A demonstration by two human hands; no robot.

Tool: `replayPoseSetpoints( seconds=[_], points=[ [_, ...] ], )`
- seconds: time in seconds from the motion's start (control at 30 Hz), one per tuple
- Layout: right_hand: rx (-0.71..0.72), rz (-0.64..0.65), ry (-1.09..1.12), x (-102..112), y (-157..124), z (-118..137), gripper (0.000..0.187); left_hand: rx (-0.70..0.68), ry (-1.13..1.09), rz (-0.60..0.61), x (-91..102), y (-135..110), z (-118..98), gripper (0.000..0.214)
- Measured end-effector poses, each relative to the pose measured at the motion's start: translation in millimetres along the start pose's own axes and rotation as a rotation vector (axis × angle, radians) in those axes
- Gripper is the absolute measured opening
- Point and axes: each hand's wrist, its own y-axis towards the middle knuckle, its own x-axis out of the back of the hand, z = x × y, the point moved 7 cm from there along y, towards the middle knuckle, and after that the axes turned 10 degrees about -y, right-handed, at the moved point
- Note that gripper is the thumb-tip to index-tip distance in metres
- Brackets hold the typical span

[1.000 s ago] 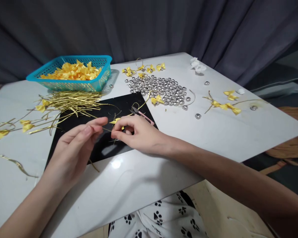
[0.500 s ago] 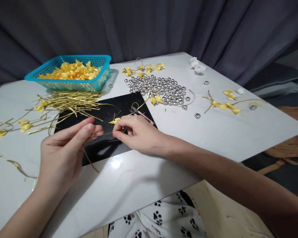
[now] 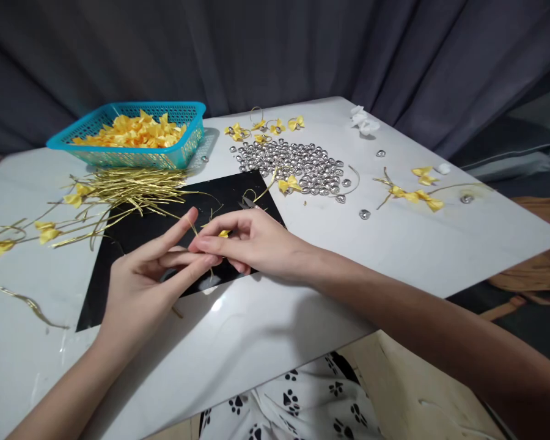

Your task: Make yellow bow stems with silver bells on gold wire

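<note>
Over a black sheet (image 3: 114, 269), my two hands meet at a thin gold cord (image 3: 193, 227). My left hand (image 3: 146, 275) has its index finger raised beside the cord, while its thumb and another finger close on it lower down. The thumb and index finger of my right hand (image 3: 261, 244) pinch the cord close by. A short end of it hangs below the fingers. Just behind my right hand a yellow ribbon bow (image 3: 223, 233) partly shows. Small thread snips (image 3: 248, 203) lie on the sheet, mostly covered by that hand.
A blue basket (image 3: 195, 131) of yellow bows stands at the back left, with a pile of gold cords (image 3: 132, 186) before it. Silver heart-shaped beads (image 3: 297, 165) lie mid-table. Loose bows (image 3: 415, 195) lie to the right, crumpled white tissue (image 3: 364, 122) at the back.
My left hand has moved right to meet my right hand, and its index finger has lifted. The stretch of cord between the hands has shortened. The black sheet's near-left corner is now uncovered.
</note>
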Motion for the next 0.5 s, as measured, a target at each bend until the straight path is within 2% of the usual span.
replayPoseSetpoints(
  seconds=[0.23,0.4,0.5],
  points=[
    [-0.097,0.041,0.09,1,0,-4,0.013,0.015,-0.019,-0.012,0.8,0,1,0.067],
    [-0.114,-0.018,-0.076,7,0,-1,0.014,-0.051,-0.141,-0.027,4.9,0,-1,0.044],
    [-0.096,-0.015,-0.148,7,0,0,0.012,-0.078,-0.179,-0.114,9.5,2,-1,0.038]
  ],
)
